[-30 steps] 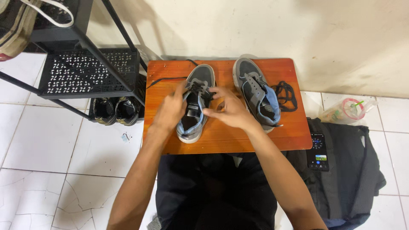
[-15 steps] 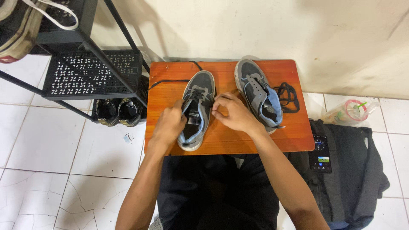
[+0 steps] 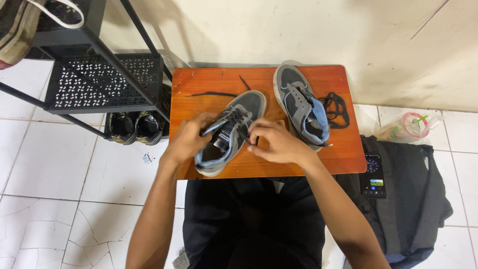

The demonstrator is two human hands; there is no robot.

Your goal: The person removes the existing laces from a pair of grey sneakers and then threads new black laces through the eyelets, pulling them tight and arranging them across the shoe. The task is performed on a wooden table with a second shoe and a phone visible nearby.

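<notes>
Low orange-brown wooden desk (image 3: 343, 149) set against a cream plaster wall (image 3: 298, 30), on a floor of white square tiles (image 3: 50, 164), several cracked at lower left. At left, a black metal rack with perforated shelves (image 3: 99, 82) stands beside the desk. Lighting even, with soft shadows along the wall base.

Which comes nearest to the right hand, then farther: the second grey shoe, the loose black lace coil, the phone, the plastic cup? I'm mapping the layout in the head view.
From the right hand:
1. Second grey shoe, just beyond it on the table.
2. Loose black lace coil, right table edge.
3. Phone, on the dark bag, right.
4. Plastic cup, far right on the floor.
</notes>
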